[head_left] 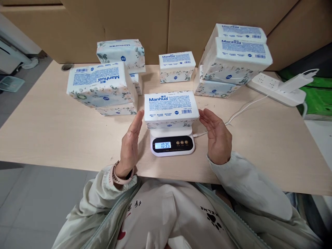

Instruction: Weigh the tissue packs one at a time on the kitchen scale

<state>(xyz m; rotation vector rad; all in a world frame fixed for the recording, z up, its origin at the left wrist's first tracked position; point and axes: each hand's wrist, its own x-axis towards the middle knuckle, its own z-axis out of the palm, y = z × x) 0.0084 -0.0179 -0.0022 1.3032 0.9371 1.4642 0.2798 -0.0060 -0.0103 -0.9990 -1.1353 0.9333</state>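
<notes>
A tissue pack (171, 107) with blue Manhua lettering lies on the white digital scale (172, 152), whose lit display reads 103.5. My left hand (131, 143) is upright at the pack's left end, fingers stretched and palm turned inward. At the right end is my right hand (217, 136), its fingers extended toward the pack and slightly bent. Both hands are very close to the pack's ends; whether the fingertips touch it is hard to tell. Neither hand is wrapped round anything.
Stacked tissue packs stand at the left (101, 83) and right (236, 57), with a single pack (176, 67) between them at the back. Cardboard boxes (135, 20) wall off the rear. A white power strip (276, 90) and cable lie at the right.
</notes>
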